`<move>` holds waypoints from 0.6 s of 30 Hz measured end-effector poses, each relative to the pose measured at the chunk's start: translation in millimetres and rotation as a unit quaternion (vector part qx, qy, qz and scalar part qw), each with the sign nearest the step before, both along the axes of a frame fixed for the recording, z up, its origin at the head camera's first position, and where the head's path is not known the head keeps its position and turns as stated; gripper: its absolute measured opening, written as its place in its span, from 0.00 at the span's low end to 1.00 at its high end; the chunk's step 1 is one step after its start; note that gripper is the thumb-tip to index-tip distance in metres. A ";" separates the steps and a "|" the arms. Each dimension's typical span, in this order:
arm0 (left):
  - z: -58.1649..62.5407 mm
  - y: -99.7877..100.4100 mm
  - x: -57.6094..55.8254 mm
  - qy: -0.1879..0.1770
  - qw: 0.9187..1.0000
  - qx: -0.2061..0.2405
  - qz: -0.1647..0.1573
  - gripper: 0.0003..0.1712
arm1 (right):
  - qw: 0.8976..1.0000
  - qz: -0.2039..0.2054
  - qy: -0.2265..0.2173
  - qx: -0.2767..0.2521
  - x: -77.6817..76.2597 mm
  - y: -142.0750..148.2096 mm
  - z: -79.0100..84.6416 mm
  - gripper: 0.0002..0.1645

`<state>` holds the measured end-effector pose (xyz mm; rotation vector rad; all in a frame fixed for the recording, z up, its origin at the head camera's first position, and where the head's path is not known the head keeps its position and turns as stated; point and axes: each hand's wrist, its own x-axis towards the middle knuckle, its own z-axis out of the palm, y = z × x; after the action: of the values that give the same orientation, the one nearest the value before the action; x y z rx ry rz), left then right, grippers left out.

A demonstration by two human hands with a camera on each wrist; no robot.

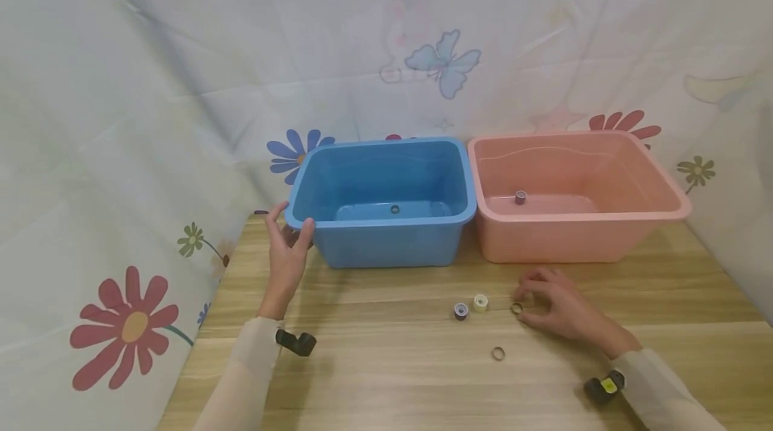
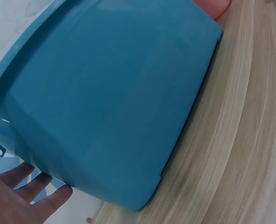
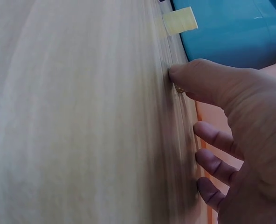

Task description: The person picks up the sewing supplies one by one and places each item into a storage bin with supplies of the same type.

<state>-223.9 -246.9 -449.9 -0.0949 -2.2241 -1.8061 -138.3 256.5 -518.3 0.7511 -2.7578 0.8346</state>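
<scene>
At the front left corner of the blue plastic tub point(image 1: 386, 243), my left hand point(image 1: 288, 260) grips the rim, thumb on the front and fingers round the left side. In the left wrist view, the fingers point(image 2: 33, 186) bend against the tub's side. My right hand point(image 1: 558, 303) is low over the table, its thumb and index finger apart on either side of a small dark ring point(image 1: 517, 308). Part of that ring point(image 3: 179, 87) shows beneath the thumb in the right wrist view. Another small ring point(image 1: 498, 353) lies nearer me.
A pink tub point(image 1: 549, 243) stands right of the blue one, with a small grey-purple cylinder point(image 1: 521, 197) inside. Another small ring point(image 1: 395, 209) lies in the blue tub. On the wooden table are a dark purple cylinder point(image 1: 461, 311) and a pale yellow one point(image 1: 480, 302).
</scene>
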 end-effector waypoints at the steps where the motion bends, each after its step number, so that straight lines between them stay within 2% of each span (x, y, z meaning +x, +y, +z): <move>1: -0.5 -0.2 -0.2 0.001 1.000 0.000 0.000 0.41 | 1.000 0.001 0.003 -0.002 -0.1 0.0 -0.4 0.18; 8: -0.5 -1.4 -0.8 -0.008 1.000 0.004 -0.001 0.40 | 1.000 0.002 0.021 -0.015 -0.9 0.4 -4.5 0.19; 18: -1.6 -0.1 -0.4 -0.008 1.000 0.000 0.005 0.41 | 0.998 0.008 -0.011 -0.063 0.0 3.0 -5.2 0.20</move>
<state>-224.3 -247.0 -451.5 -0.0686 -2.2319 -1.8068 -138.3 259.5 -523.5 0.7466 -2.6912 1.0146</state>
